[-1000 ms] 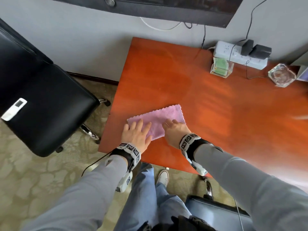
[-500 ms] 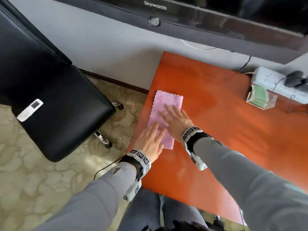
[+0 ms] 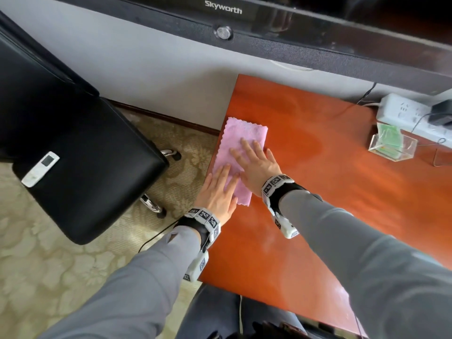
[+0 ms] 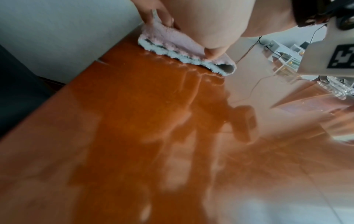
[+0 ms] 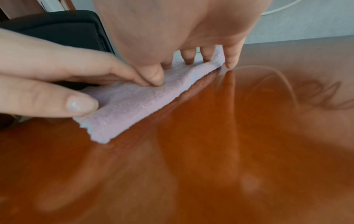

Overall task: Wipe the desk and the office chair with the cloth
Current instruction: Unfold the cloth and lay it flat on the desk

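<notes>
A folded pink cloth (image 3: 242, 138) lies flat along the left edge of the glossy orange desk (image 3: 330, 192). My left hand (image 3: 219, 189) presses flat on the cloth's near end, fingers straight. My right hand (image 3: 254, 160) presses flat on the cloth's middle, fingers spread. In the left wrist view the cloth (image 4: 172, 45) shows under my palm. The right wrist view shows my right hand's fingertips (image 5: 231, 60) on the cloth (image 5: 134, 106), with my left hand's fingers (image 5: 80, 104) on its near end. The black office chair (image 3: 73, 162) stands left of the desk.
A white remote (image 3: 40, 168) lies on the chair seat. At the desk's far right sit a white power strip (image 3: 406, 113) with a black adapter and a clear holder (image 3: 391, 143) with green paper. A television (image 3: 293, 33) hangs above. Patterned carpet (image 3: 49, 277) lies below.
Both hands have pushed the cloth away along the desk's left edge toward the wall. A second ago it lay crosswise nearer the front edge; now it lies lengthwise further back.
</notes>
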